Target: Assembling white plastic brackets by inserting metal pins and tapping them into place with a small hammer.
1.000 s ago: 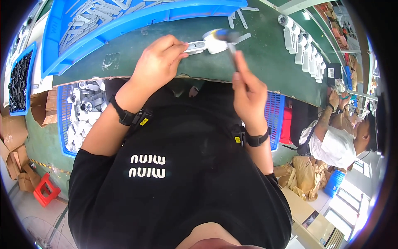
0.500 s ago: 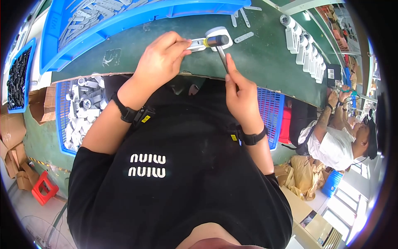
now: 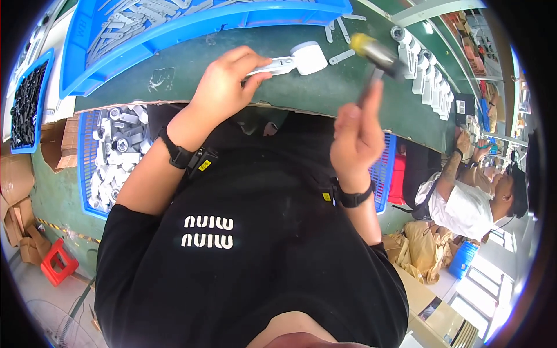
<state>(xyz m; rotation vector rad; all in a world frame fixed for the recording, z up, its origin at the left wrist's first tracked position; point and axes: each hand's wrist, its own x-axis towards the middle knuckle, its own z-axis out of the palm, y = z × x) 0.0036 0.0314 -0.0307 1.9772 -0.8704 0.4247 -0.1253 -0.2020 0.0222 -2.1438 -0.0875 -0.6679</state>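
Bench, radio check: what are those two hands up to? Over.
Left hand: grip on white, round-headed part. Right hand: grip on yellow-and-black-headed hammer, off the part. Flat grey strip on green bench, just right of part.

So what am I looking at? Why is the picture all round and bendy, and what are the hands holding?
There's no robot here, just a person's two bare hands. The camera is worn on their head, looking down; its very wide lens bends straight edges. The left hand holds a white-and-grey part. The right hand grips a hammer, a bit blurry and apart from that part. On the green table are flat grey strips, a blue tray with more strips, and a row of similar white parts.
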